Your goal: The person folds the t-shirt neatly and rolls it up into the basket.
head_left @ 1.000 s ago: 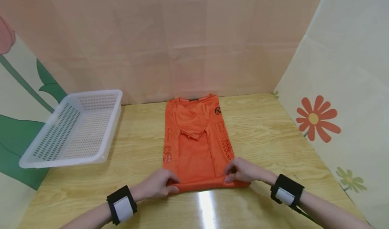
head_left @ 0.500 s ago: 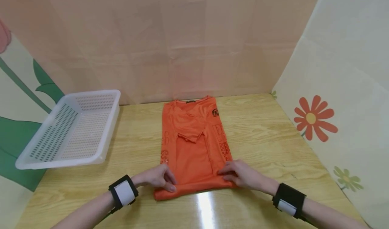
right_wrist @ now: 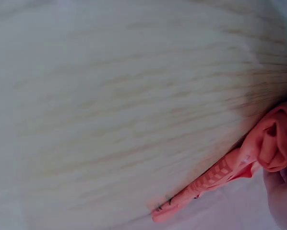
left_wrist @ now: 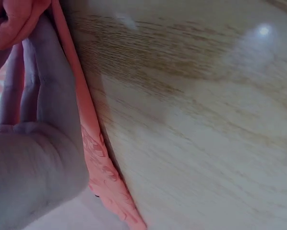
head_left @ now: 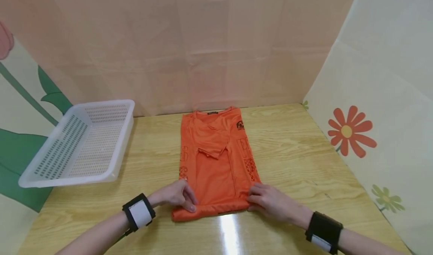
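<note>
An orange T-shirt lies with its sides folded inward and its collar pointing away. Its near hem is turned up into a thick roll. My left hand pinches this roll near its left end, thumb in front. At the right end, my right hand grips the roll with bent fingers. In the left wrist view, the left hand reaches around the bunched orange cloth. The right wrist view has the coiled end of the roll beside a partly cut-off right hand.
A white perforated plastic basket stands at the left of the wooden table. A pinkish sheet hangs behind the table's far edge. Side panels with painted flowers border it left and right.
The hem has been rolled further up, and the shirt's left end has come nearer. My right hand has shifted to the roll's right end, tucking in cloth that stuck out there.
</note>
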`<state>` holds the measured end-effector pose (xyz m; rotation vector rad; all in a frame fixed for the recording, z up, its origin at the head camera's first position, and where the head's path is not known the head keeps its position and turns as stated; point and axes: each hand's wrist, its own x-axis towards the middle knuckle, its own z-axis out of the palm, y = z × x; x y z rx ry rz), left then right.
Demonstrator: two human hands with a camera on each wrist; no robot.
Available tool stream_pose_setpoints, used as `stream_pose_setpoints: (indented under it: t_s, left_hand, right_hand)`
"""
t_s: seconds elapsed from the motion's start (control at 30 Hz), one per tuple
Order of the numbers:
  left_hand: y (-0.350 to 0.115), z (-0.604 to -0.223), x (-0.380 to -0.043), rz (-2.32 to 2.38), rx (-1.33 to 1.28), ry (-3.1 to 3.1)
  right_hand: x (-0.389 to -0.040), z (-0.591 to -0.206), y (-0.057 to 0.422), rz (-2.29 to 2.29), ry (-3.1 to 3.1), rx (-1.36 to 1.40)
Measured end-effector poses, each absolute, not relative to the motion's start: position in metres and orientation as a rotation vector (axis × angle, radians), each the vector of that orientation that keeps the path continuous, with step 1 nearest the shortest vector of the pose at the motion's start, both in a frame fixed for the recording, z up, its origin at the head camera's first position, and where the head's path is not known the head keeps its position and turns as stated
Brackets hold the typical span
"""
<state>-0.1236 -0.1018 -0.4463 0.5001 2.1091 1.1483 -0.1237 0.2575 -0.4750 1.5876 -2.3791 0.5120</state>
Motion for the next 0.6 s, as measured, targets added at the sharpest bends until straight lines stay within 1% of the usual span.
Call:
stream_pose_setpoints:
  t_s: [0.07,0.13,0.3,0.37,0.47,0.6]
  left_hand:
    - [-0.101,-0.445,-0.122,1.100,0.551,2.177]
    - [-0.099,-0.442,-0.118,1.017,0.654,2.275]
    - [-0.090,-0.433,-0.103,0.631,1.068,2.513]
    - [-0.086,-0.432,-0.097,0.470,1.196,2.581]
    - [-0.081,-0.433,-0.089,0.288,1.269,2.671]
    - [-0.078,-0.438,-0.083,0.166,1.283,2.765]
  right_hand:
    - [-0.123,-0.474,0.257,0.598,-2.413,1.558]
    - [-0.124,-0.472,0.256,0.677,-2.471,1.533]
    - [-0.132,-0.467,0.254,0.757,-2.581,1.554]
    - [-0.136,-0.464,0.253,0.795,-2.619,1.578]
    - [-0.143,-0.460,0.250,0.876,-2.704,1.600]
    - [-0.150,-0.457,0.250,0.931,-2.798,1.616]
